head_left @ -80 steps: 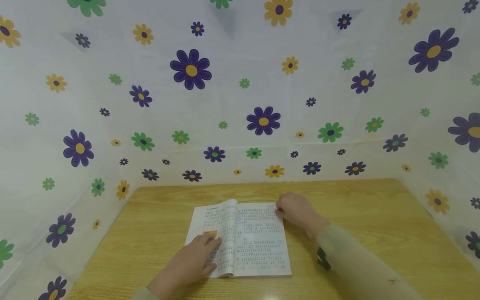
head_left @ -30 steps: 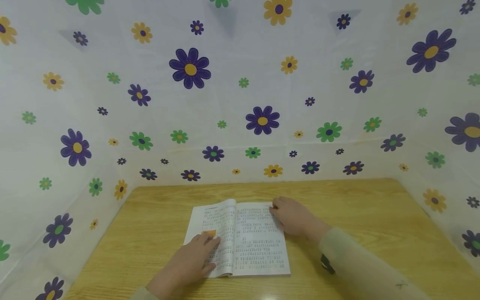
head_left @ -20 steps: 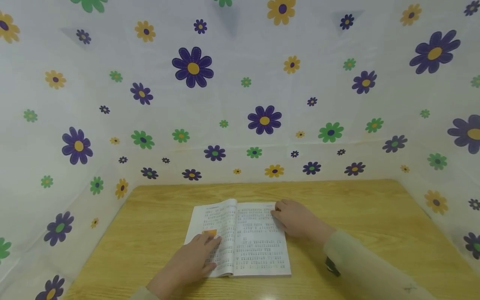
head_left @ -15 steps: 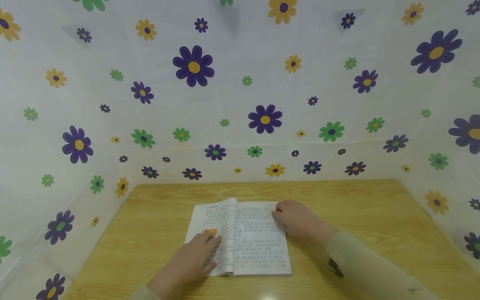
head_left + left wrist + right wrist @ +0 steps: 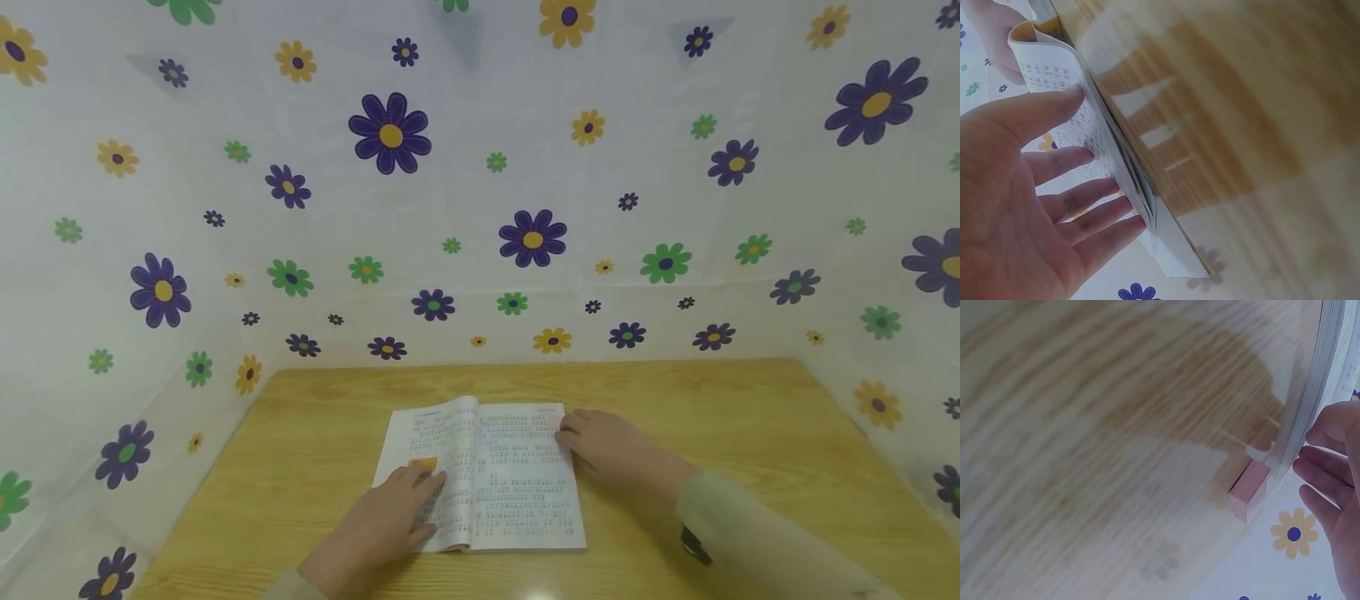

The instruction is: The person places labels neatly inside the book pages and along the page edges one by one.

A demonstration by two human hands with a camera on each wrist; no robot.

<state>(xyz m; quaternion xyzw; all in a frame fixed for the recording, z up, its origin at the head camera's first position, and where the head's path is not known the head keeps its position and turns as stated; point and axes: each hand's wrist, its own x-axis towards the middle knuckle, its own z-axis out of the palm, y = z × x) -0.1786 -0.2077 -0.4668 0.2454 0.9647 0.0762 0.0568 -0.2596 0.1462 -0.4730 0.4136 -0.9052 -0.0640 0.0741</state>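
An open book (image 5: 525, 483) lies on the table, printed text on both pages and an orange patch (image 5: 424, 463) on the left one. My left hand (image 5: 382, 517) rests on that left page, fingers extended; the left wrist view shows its palm (image 5: 1016, 206) with the fingers spread along the pages. My right hand (image 5: 615, 446) is at the book's upper right edge, fingertips against it. In the right wrist view the fingers of this hand (image 5: 1341, 475) are loosely bent beside the page block. A pink, folded-looking piece (image 5: 1249, 486) sticks out near that corner.
The wooden table (image 5: 315, 433) reflects light. White cloth walls (image 5: 465, 192) with purple, yellow and green flowers stand at its back and sides. A dark band (image 5: 696, 546) shows under the right sleeve.
My right hand first moved in over the page's upper right corner, then drew back right to the book's edge. My left hand has stayed on the left page. The book lies as before.
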